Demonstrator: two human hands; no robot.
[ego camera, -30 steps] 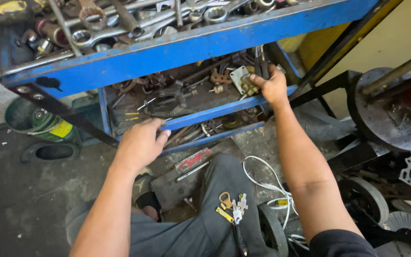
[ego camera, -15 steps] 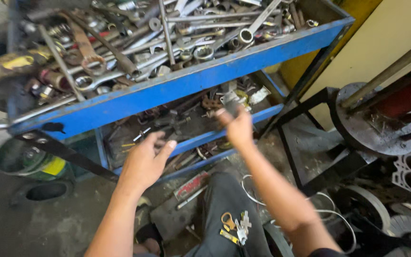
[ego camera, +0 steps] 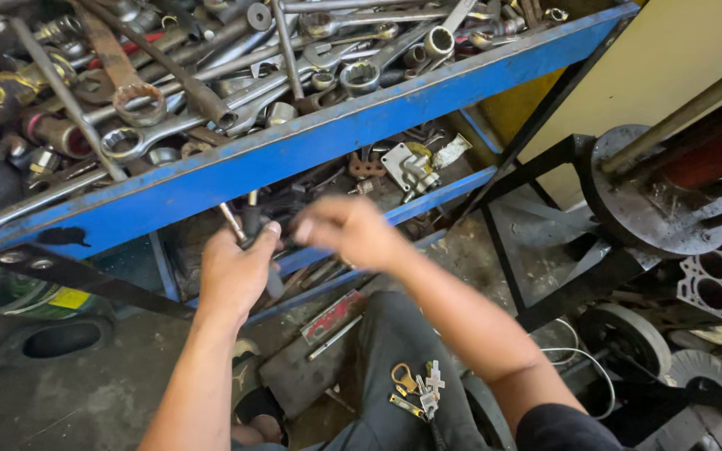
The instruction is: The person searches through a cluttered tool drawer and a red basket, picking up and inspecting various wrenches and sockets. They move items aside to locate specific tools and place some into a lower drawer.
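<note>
Head view: my left hand [ego camera: 236, 271] grips a dark-handled tool [ego camera: 252, 224]; my blurred right hand [ego camera: 348, 232], fingers curled, reaches beside it; whether it holds anything I cannot tell.

A single head-worn camera looks steeply down from just above the person's own arms, close in. It faces a blue tool cart [ego camera: 311, 150] that fills the frame from 9 to 1 o'clock. The left hand [ego camera: 236, 271] and right hand [ego camera: 348, 230] sit near centre, the forearms entering from 6 o'clock. The person's knee with keys [ego camera: 415, 388] lies at 6 o'clock. A metal stand [ego camera: 645, 209] sits at 3 o'clock. No second view shares the scene.
</note>
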